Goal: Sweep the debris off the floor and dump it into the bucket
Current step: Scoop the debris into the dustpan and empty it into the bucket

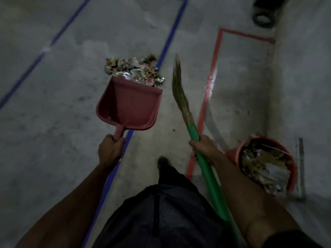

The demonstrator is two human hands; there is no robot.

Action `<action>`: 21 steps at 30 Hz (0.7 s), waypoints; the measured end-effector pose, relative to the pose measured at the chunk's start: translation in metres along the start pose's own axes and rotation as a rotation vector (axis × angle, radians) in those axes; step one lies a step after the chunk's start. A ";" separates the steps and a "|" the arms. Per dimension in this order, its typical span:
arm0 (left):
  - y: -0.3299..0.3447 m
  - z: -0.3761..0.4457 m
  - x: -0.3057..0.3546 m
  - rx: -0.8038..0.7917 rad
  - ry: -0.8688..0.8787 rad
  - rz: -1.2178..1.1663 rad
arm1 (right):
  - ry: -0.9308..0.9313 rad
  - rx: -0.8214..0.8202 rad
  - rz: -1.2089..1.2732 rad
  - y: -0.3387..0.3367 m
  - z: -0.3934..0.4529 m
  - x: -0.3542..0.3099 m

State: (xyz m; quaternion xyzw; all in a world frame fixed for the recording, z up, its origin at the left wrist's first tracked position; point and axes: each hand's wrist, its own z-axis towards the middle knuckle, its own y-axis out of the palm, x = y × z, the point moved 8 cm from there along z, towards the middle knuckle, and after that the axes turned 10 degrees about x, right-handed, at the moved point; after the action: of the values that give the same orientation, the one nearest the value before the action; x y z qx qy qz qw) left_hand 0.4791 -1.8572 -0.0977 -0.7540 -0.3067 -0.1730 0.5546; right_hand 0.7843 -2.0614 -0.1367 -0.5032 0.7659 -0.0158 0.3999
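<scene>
A blue tape line (26,72) runs across the gray floor (53,140) on the far left. Next comes the left hand (110,149), with its fingers wrapped tight around the short handle of a red dustpan (129,104). The dustpan sticks out in front of the hand, long way pointing up and away from the person, with its wide open mouth at the far end. Inside, the pan looks bare. Its front edge is right at a pile of debris (133,70), bits of paper, foil and brown scraps, lying on the floor beyond it.

To the right, the right hand (204,149) holds the green handle of a broom (182,97) near where the bristles start. The broom is long and slanted; its brown bristles point away, ending just beside the pile.

A red tape line (212,77) is next. Far right, near the person, stands a red bucket (232,154), full of scraps and paper.
</scene>
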 end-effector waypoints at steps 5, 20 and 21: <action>-0.012 0.050 0.027 0.046 -0.080 -0.058 | -0.013 -0.082 -0.058 0.032 0.053 -0.081; -0.011 0.278 0.088 -0.047 0.008 0.041 | 0.124 0.020 0.078 0.136 0.128 -0.212; -0.006 0.296 0.096 -0.080 0.036 0.065 | 0.151 0.050 0.100 0.143 0.130 -0.212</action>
State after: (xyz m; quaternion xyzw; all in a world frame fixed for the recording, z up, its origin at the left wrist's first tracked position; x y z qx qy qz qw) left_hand 0.5236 -1.5509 -0.1319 -0.7820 -0.2648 -0.1805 0.5346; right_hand 0.7942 -1.7755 -0.1597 -0.4518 0.8174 -0.0527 0.3536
